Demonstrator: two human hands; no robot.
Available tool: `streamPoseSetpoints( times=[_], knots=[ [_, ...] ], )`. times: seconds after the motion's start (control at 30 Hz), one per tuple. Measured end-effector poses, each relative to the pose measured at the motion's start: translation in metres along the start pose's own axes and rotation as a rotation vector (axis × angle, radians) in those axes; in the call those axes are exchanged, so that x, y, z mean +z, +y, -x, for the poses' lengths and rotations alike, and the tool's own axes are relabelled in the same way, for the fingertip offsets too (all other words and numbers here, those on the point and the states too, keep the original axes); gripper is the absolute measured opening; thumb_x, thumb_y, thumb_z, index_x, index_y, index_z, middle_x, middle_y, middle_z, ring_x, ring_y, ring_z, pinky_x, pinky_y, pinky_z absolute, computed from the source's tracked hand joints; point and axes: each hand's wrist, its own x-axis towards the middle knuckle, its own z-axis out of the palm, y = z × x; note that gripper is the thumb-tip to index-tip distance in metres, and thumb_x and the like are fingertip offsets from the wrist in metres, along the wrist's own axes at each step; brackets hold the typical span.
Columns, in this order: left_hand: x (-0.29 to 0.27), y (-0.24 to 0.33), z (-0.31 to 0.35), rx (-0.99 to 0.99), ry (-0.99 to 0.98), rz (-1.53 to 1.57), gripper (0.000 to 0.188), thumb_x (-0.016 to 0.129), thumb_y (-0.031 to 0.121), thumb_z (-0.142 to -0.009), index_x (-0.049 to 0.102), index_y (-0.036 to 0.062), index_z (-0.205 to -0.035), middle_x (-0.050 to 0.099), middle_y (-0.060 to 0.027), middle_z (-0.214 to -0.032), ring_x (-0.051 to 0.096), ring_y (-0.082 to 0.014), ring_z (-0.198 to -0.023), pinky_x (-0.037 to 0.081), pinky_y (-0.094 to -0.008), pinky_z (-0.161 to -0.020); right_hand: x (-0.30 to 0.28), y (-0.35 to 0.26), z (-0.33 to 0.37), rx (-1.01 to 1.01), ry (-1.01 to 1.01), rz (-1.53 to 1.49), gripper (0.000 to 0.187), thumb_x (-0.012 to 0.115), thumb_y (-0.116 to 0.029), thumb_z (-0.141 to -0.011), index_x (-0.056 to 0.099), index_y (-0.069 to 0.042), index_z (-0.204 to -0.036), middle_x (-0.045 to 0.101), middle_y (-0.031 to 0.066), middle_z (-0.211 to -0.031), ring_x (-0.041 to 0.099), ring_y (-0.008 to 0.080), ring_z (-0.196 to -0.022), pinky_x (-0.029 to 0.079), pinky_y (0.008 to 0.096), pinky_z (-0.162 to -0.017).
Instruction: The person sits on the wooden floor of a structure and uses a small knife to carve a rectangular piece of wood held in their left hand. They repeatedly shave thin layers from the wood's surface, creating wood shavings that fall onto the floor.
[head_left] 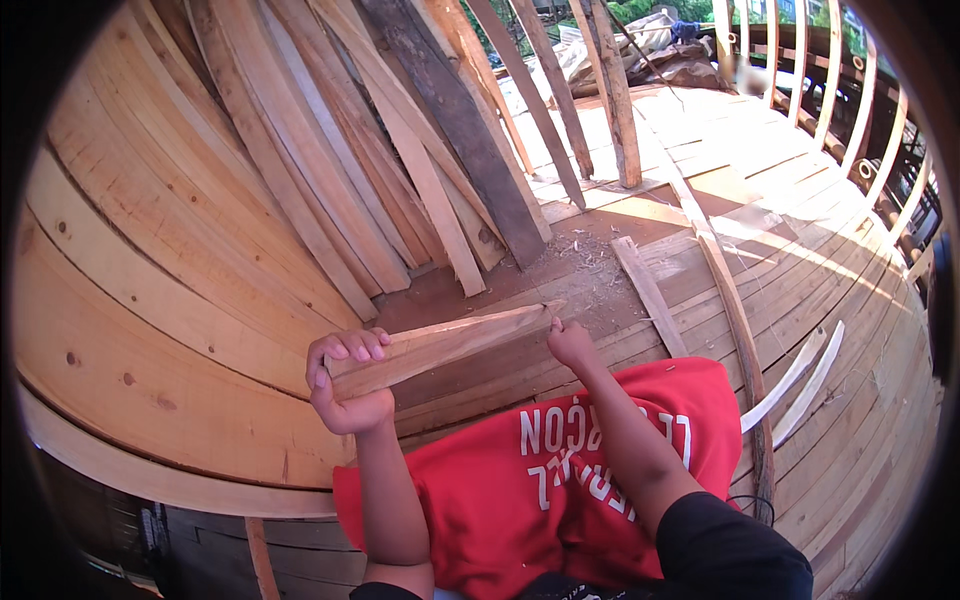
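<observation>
Gripping wood strip (440,345), left hand (347,385), right hand (570,342)

The wooden piece (440,345) in the left hand (345,385) is pale tan with a slightly reddish face. The curved planks (150,260) of the hull wall are light yellow-brown, with small dark knots and fine grain lines. Among the leaning boards (330,150), which are orange-tan, one plank (460,120) is dark grey-brown. The deck planks (800,260) are pale beige, brighter where the sun falls. Two thin strips (800,375) look almost white. The shirt (540,490) is bright red with white letters, and the sleeve (730,550) is black
</observation>
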Motion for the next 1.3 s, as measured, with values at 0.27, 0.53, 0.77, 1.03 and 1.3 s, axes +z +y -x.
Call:
streamPoseSetpoints(
  times=[0.27, 0.53, 0.77, 1.03, 1.3],
  knots=[
    [-0.005, 0.001, -0.002, 0.008, 0.104, 0.029, 0.026, 0.041, 0.031, -0.088, 0.05, 0.0065, -0.091, 0.053, -0.0101, -0.076, 0.052, -0.0235, -0.071, 0.044, -0.0449, -0.076, -0.008, -0.075, 0.046, -0.151, -0.208, -0.102, 0.058, 0.04, -0.039, -0.098, 0.063, 0.01, -0.078, 0.06, 0.0345, -0.083, 0.062, 0.047, -0.085, 0.047, 0.0515, -0.078],
    [-0.022, 0.008, -0.001, 0.028, 0.046, -0.007, 0.027, 0.041, 0.029, -0.088, 0.05, 0.0038, -0.09, 0.054, -0.0122, -0.075, 0.053, -0.0253, -0.069, 0.045, -0.0455, -0.074, 0.0, -0.099, 0.065, -0.226, -0.288, -0.096, 0.058, 0.039, -0.041, -0.098, 0.064, 0.007, -0.08, 0.059, 0.0328, -0.072, 0.064, 0.0457, -0.075, 0.047, 0.0516, -0.072],
    [-0.028, -0.001, -0.011, 0.023, 0.002, 0.061, 0.03, 0.042, 0.029, -0.089, 0.051, 0.0007, -0.089, 0.055, -0.014, -0.075, 0.055, -0.0258, -0.068, 0.047, -0.0447, -0.073, 0.005, -0.019, -0.005, 0.248, -0.143, 0.008, 0.062, 0.037, -0.043, -0.1, 0.057, 0.01, -0.075, 0.057, 0.0278, -0.065, 0.066, 0.0393, -0.071, 0.047, 0.0489, -0.068],
    [-0.027, 0.003, -0.012, -0.003, 0.024, -0.033, 0.029, 0.039, 0.032, -0.09, 0.048, 0.0051, -0.089, 0.052, -0.0107, -0.073, 0.053, -0.024, -0.069, 0.045, -0.0433, -0.074, -0.001, -0.084, 0.051, -0.241, -0.195, -0.01, 0.06, 0.038, -0.043, -0.099, 0.056, 0.009, -0.073, 0.056, 0.0321, -0.068, 0.061, 0.0471, -0.072, 0.044, 0.051, -0.067],
    [-0.045, 0.007, -0.012, 0.03, 0.104, 0.003, 0.031, 0.041, 0.031, -0.088, 0.05, 0.0008, -0.088, 0.052, -0.0127, -0.072, 0.054, -0.0251, -0.068, 0.047, -0.0442, -0.073, 0.008, -0.103, 0.068, -0.3, -0.218, -0.036, 0.056, 0.04, -0.038, -0.099, 0.057, 0.009, -0.074, 0.056, 0.0326, -0.068, 0.061, 0.0474, -0.074, 0.044, 0.0512, -0.067]
  ],
)
